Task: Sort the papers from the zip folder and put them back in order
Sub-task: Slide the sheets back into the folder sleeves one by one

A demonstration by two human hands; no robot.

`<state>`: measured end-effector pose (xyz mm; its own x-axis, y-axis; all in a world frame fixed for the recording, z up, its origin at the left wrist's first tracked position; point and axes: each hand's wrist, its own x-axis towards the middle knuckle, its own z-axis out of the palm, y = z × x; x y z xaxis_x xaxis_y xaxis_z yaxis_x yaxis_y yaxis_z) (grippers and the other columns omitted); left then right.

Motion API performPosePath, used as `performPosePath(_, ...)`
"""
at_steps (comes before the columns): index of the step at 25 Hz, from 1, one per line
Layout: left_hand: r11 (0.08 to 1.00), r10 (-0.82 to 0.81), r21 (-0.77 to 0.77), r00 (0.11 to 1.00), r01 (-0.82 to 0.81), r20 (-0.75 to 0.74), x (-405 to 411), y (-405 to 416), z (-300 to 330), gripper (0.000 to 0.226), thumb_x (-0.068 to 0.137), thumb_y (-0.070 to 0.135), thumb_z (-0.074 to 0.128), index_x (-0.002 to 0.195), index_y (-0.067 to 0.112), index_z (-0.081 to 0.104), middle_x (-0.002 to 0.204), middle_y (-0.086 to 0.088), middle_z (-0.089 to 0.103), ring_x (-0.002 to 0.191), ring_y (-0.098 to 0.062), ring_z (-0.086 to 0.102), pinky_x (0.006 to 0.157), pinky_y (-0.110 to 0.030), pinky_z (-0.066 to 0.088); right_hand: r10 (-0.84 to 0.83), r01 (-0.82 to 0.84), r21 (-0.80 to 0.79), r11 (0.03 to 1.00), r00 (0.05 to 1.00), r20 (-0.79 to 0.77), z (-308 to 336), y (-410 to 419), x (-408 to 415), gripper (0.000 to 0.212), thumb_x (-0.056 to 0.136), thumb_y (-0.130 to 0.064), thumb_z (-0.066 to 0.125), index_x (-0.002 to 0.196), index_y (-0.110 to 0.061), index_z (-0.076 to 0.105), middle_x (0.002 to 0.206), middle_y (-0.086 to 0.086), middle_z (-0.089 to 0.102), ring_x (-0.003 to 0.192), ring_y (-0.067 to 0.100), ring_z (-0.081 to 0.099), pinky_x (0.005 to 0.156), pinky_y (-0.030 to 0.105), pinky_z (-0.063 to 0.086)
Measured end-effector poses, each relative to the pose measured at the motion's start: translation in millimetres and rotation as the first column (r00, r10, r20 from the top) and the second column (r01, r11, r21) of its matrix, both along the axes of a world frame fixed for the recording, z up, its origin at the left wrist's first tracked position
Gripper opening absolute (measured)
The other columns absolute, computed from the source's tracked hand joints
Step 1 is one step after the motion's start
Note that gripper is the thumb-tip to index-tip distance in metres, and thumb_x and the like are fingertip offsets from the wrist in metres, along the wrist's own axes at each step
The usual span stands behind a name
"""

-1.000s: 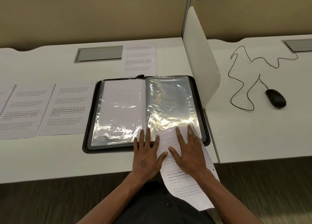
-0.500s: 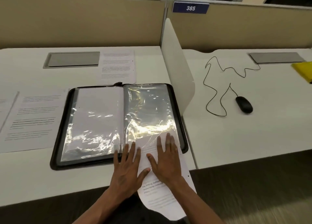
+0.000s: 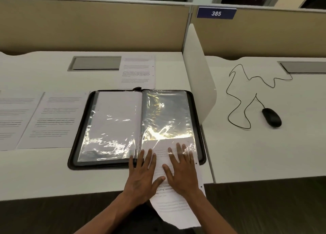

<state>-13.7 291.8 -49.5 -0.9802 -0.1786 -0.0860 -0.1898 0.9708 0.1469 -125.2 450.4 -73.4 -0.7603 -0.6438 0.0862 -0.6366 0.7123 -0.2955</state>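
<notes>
On one open zip folder [image 3: 135, 128], two flat hands, left hand [image 3: 141, 179] and right hand [image 3: 183, 172], press one paper [image 3: 169, 202].

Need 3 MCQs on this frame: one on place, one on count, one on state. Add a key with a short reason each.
1. Where is the computer mouse?
A. on the zip folder
B. on the desk right of the white divider
C. beside the sheets at far left

2. How many loose printed sheets lie flat on the desk, outside the folder?
A. one
B. three
C. six

3. How do the hands meet the sheet being inserted?
A. both flat on it, fingers straight
B. left hand pinches a corner
C. neither touches it

Key: 1 B, it sits past the divider from the folder. 2 B, two at left, one behind the folder. 3 A, left hand and right hand press it, its top inside the right sleeve.
</notes>
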Motion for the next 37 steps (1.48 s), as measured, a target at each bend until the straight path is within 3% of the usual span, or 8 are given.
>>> performPosePath(11,0.988,-0.010,0.155,1.000,0.011,-0.004,-0.2,-2.5,6.8,0.068,0.096,0.069,0.028,0.148,0.026,0.039,0.162,-0.006,0.026,0.151,-0.030,0.019,0.117,-0.059,0.006,0.042,-0.063,-0.233,0.970,0.995,-0.093,4.5,12.2,9.2,0.045,0.100,-0.036,0.050,0.136,-0.011,0.060,0.143,0.008,0.058,0.138,0.024,0.049,0.116,0.046,0.035)
performPosePath(14,0.976,-0.015,0.216,1.000,0.013,0.007,6.5,-3.7,7.7,0.075,0.092,0.064,0.038,0.157,0.030,0.021,0.166,0.001,0.013,0.154,-0.022,0.004,0.122,-0.056,0.004,-0.213,0.195,-0.420,0.886,0.977,0.005,26.2,36.1,15.2,0.028,0.092,-0.032,0.065,0.113,-0.014,0.070,0.113,0.005,0.068,0.108,0.019,0.060,0.092,0.038,0.052)
performPosePath(16,0.978,0.003,0.209,1.000,-0.007,0.018,4.6,-4.7,9.2,0.078,0.092,0.056,0.043,0.158,0.033,0.009,0.165,0.004,0.016,0.153,-0.022,0.007,0.122,-0.057,0.006,-0.494,0.553,-0.372,0.746,0.833,0.248,38.5,68.2,27.4,0.033,0.089,-0.038,0.070,0.115,-0.017,0.065,0.113,0.005,0.062,0.102,0.019,0.056,0.083,0.039,0.052)
performPosePath(18,0.980,0.052,0.192,0.998,-0.044,-0.037,-2.0,-1.8,10.0,0.075,0.092,0.048,0.049,0.157,0.031,0.018,0.158,0.003,0.034,0.148,-0.025,0.025,0.120,-0.058,0.013,-0.621,0.810,-0.043,0.584,0.481,0.619,41.4,101.3,37.5,0.045,0.087,-0.042,0.075,0.122,-0.019,0.058,0.116,0.008,0.061,0.100,0.022,0.060,0.079,0.041,0.056)
performPosePath(21,0.987,0.079,0.149,0.980,-0.052,-0.184,-17.8,-0.6,8.4,0.056,0.090,0.047,0.051,0.141,0.023,0.048,0.134,0.000,0.056,0.127,-0.025,0.049,0.112,-0.051,0.023,-0.347,0.830,0.168,0.532,0.033,0.937,42.7,122.1,54.0,0.039,0.089,-0.023,0.075,0.122,-0.008,0.061,0.100,0.012,0.074,0.086,0.030,0.072,0.067,0.041,0.060)
performPosePath(28,0.994,-0.025,0.096,0.977,0.046,-0.211,-74.4,0.0,16.7,0.027,0.084,0.036,0.073,0.109,0.025,0.074,0.111,0.003,0.070,0.108,-0.022,0.061,0.103,-0.044,0.031,0.163,0.940,-0.001,0.341,-0.058,0.985,52.0,117.0,76.1,0.034,0.093,-0.021,0.064,0.125,-0.013,0.059,0.113,0.013,0.074,0.109,0.035,0.068,0.089,0.048,0.054)
performPosePath(31,0.995,-0.070,0.061,0.975,0.084,-0.211,-82.6,-0.7,19.4,0.009,0.085,0.032,0.072,0.092,0.028,0.077,0.098,0.006,0.072,0.095,-0.020,0.063,0.095,-0.044,0.036,0.083,0.868,-0.038,0.495,-0.003,0.997,42.1,111.4,87.1,0.047,0.087,-0.015,0.071,0.129,-0.007,0.055,0.109,0.015,0.075,0.097,0.034,0.073,0.073,0.039,0.059)
performPosePath(37,0.993,-0.110,0.014,0.967,0.116,-0.231,-85.4,-3.4,18.1,0.014,0.090,0.025,0.066,0.082,0.028,0.077,0.084,0.011,0.071,0.081,-0.017,0.062,0.093,-0.045,0.039,0.069,0.886,-0.052,0.461,0.022,0.997,48.9,87.5,79.5,0.029,0.096,-0.003,0.061,0.125,-0.007,0.060,0.103,0.015,0.076,0.079,0.027,0.074,0.058,0.028,0.056)
